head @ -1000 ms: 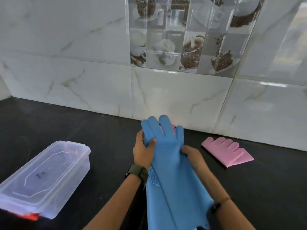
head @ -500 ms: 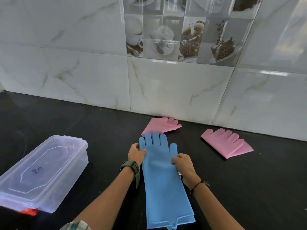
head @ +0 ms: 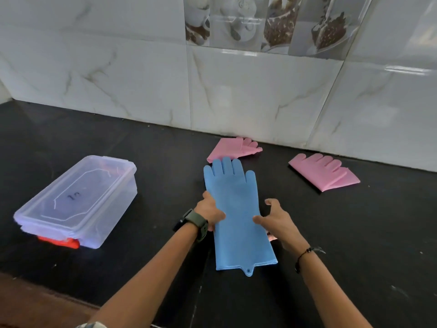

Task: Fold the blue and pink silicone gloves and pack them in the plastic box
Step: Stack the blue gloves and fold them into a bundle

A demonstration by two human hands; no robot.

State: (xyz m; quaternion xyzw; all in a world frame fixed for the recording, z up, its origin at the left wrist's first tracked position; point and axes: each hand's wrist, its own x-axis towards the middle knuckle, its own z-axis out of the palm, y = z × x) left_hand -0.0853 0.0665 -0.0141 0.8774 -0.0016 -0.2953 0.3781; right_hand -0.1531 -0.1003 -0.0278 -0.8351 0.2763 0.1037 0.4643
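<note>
Fingers of the right hand curled loosely, thumb tip at the right edge of the blue gloves, nothing pinched. Left hand with thumb laid over the opposite edge, remaining fingers tucked under or behind, so whether pinching cannot be told. A second ago held up off the counter in both hands; half a second ago laid flat with the hands near the finger end; now slid down to mid-length — judged as set up for the fold, not yet begun. Layered cuff edges at the near end suggest two blue gloves stacked, though only the top one shows plainly.

To the left, well apart, one plastic box, lid on, something red-orange under its near corner — lid to be removed before packing.

Farther back, two folded pink gloves: left pink glove just beyond the blue fingertips, right pink glove well apart — both near the tiled wall.

Count: one blue stack, two pink, one box.
</note>
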